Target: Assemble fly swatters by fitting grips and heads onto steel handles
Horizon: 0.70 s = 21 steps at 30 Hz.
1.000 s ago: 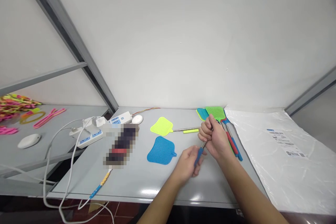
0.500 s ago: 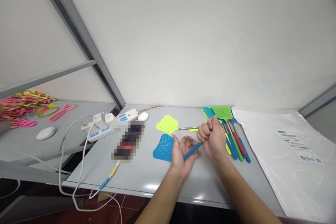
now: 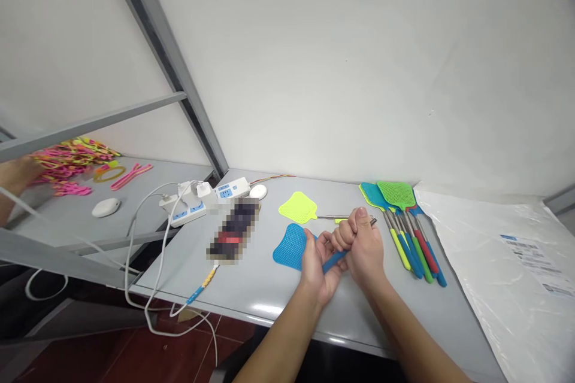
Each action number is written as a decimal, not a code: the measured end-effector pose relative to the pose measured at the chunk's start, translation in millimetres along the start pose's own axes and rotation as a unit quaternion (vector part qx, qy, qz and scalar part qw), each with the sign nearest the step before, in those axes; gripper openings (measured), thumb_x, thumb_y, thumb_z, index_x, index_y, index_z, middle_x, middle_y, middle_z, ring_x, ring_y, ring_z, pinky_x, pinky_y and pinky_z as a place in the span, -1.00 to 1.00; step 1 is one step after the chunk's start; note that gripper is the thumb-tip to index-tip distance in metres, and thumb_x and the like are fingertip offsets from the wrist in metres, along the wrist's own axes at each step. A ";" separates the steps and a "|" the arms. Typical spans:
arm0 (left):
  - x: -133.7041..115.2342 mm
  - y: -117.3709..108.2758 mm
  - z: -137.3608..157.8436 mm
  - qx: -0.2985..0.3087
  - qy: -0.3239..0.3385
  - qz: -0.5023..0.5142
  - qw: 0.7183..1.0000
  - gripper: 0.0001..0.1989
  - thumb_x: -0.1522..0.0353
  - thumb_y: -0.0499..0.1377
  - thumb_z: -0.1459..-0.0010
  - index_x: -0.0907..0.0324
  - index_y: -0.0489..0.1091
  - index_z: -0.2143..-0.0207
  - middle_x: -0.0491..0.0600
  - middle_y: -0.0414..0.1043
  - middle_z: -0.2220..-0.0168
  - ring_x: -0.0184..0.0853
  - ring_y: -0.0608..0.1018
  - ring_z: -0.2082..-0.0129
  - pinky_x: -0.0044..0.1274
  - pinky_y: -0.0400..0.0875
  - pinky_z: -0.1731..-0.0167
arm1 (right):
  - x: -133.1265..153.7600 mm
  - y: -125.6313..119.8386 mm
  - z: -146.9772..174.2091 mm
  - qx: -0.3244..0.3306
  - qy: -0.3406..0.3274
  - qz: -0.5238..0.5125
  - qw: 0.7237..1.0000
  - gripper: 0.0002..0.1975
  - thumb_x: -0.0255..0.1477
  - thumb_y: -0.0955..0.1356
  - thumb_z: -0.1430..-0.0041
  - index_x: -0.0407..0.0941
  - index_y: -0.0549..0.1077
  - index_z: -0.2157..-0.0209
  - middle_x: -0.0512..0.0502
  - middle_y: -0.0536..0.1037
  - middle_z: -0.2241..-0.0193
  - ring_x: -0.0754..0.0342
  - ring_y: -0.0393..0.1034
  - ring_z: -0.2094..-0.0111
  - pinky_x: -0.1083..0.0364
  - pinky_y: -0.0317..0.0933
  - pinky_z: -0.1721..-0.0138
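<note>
A: Start at the far left. What lies there?

B: On the side bench, a heap of pink and yellow plastic pieces, with another person's hand at its edge. Next to it lies a white oval puck. Then two white power strips with cables hanging over the table edge, a second white puck, and a blurred dark object.

A: And in the middle?

B: A yellow-green swatter head lies flat with a thin metal rod running right from it. Just in front lies a blue swatter head, partly behind the left hand.

A: How is that left hand set?

B: The left hand is loosely curled, fingers half open, with the blue handle resting across the palm and fingertips. It cradles more than it clamps.

A: The right?

B: The right hand is a tight fist closed round the metal shaft; its tip pokes out past the knuckles. The hands touch each other, just above the table's middle front.

A: Further right?

B: A row of finished fly swatters lies side by side, teal and green heads toward the wall, handles yellow, blue, green and red. Beyond them lies a clear plastic bag with a printed label.
</note>
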<state>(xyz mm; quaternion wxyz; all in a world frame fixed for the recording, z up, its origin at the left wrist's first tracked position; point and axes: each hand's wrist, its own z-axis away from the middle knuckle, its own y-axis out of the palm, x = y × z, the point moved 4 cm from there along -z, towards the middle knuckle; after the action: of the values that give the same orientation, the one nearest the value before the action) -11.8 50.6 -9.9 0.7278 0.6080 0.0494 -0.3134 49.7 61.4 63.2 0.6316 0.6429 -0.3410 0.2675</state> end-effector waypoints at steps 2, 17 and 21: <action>0.6 1.7 0.7 0.001 0.001 -0.007 1.000 -0.43 -0.17 -0.14 -0.09 0.17 0.10 0.50 -0.12 0.18 0.49 -0.44 0.24 0.54 -0.58 0.16 0.52 | -0.3 -1.1 -0.5 0.001 -0.003 0.003 1.000 -0.56 -0.11 0.22 -0.22 -0.07 0.07 0.60 0.22 -0.04 0.75 0.27 -0.20 0.72 0.23 -0.05 0.69; -48.3 -8.1 55.5 0.102 -0.058 -0.318 0.941 -0.68 0.09 0.01 -0.21 0.18 0.24 0.26 -0.25 0.09 0.59 -0.59 0.05 0.72 -0.59 0.18 0.57 | -25.0 -7.4 -16.7 0.170 0.077 0.243 0.952 -0.56 0.04 0.15 -0.18 -0.05 0.32 0.31 0.06 0.34 0.49 0.12 0.28 0.43 0.11 0.21 0.35; -72.6 -27.0 70.3 0.058 -0.037 -0.291 0.954 -0.77 0.18 0.04 -0.22 0.16 0.19 0.31 -0.24 0.08 0.55 -0.59 0.06 0.71 -0.62 0.14 0.59 | -38.4 -25.4 -16.1 0.164 0.006 0.469 0.868 -0.57 -0.03 0.14 -0.23 -0.07 0.35 0.19 -0.04 0.41 0.34 0.05 0.30 0.30 0.05 0.17 0.20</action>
<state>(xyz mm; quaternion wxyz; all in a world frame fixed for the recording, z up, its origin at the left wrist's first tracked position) -105.5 13.2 17.9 0.5696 0.5968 0.1791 -0.5361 46.9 80.5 18.4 0.3185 0.5000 -0.5501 0.5881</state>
